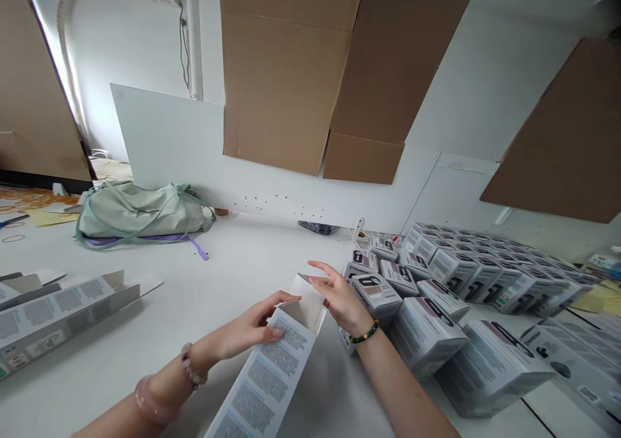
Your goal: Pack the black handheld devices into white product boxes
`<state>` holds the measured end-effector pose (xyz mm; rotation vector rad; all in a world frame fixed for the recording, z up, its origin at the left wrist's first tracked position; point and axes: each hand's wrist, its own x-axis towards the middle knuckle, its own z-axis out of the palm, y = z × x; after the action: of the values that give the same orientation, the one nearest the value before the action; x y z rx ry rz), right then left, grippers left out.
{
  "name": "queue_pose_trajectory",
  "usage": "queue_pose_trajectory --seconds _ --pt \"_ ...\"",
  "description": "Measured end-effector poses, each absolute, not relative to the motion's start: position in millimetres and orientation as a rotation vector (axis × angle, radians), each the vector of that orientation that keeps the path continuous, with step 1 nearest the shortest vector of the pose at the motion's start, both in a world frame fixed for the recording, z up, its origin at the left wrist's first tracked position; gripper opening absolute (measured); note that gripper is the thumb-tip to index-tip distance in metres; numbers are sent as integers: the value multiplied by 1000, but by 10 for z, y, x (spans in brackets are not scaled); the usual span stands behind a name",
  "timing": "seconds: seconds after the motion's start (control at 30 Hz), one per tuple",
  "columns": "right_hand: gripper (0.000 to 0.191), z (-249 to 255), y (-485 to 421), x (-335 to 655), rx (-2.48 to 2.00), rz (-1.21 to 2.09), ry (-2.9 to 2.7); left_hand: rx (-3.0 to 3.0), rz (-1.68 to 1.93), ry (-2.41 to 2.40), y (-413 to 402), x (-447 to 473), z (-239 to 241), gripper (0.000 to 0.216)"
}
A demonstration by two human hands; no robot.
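Note:
A long white printed carton (272,373) lies in front of me on the white table (233,276), its far end open with the flap (308,299) standing up. My left hand (252,328) grips the carton near that open end, thumb on the printed side and fingers curled over the rim. My right hand (337,295) is at the flap with fingers stretched, fingertips touching the flap's top edge. A pink bangle and bead bracelet sit on my left wrist, a dark bead bracelet on my right.
Several closed printed boxes (466,295) fill the table's right side, close to my right arm. Flattened cartons (58,312) lie at the left. A pale green bag (140,211) rests at the back left below a white board. Cardboard sheets hang on the wall.

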<state>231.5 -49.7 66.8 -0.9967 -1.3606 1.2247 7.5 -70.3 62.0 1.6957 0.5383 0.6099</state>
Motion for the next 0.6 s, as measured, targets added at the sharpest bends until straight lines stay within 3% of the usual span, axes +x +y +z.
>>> queue_pose_trajectory --seconds 0.2,0.3,0.47,0.53,0.6 --pt "71 635 -494 2271 -992 1197 -1345 1760 597 579 -725 51 680 65" --pt "84 668 -543 2240 -848 1289 -1294 1751 643 591 -716 10 703 69" --pt "103 635 -592 2208 -646 1444 -1406 1833 986 693 -609 -57 590 73" --pt "103 554 -566 2158 -611 1425 -1512 1926 1167 739 -552 -72 492 72" --pt "90 462 -535 2085 -554 1402 -1543 1970 1258 734 -502 -82 396 73"
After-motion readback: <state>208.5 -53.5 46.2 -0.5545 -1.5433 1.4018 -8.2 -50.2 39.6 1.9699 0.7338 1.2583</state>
